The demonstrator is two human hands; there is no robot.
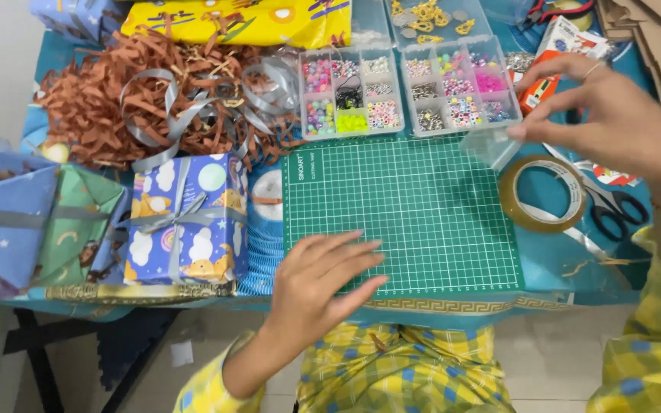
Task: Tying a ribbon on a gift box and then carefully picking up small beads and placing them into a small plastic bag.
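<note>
So the table (575,264) is covered in a blue cloth and pretty much packed edge to edge. Biggest thing on it is the green cutting mat (403,210), sitting right at the near edge in the middle, long axis running left to right along that edge. Far left there's a heap of brown paper shred (101,99) with silver ribbon (193,103) tangled through it, and a yellow wrapped parcel (239,21) lies along the far edge behind it. Near the left front edge is a blue wrapped gift box (189,218) with a silver bow, with a green and blue wrapped one (78,222) just beside it. Touching the mat's far edge are two clear bead organisers (353,92), side by side, full of coloured beads. Off the mat's right edge there's a roll of clear tape (543,195) lying flat, and black-handled scissors (613,206) just past it toward the right edge. Left hand (323,279) is released, palm down and fingers spread flat on the mat's near left part, not holding anything. Right hand (613,115) is up over the mat's far right corner, pinching a small clear plastic box (491,145) between thumb and fingertips; the box is tilted, low corner pointing down toward the mat, and it's a bit blurry so I can't tell its long axis for sure.
</note>
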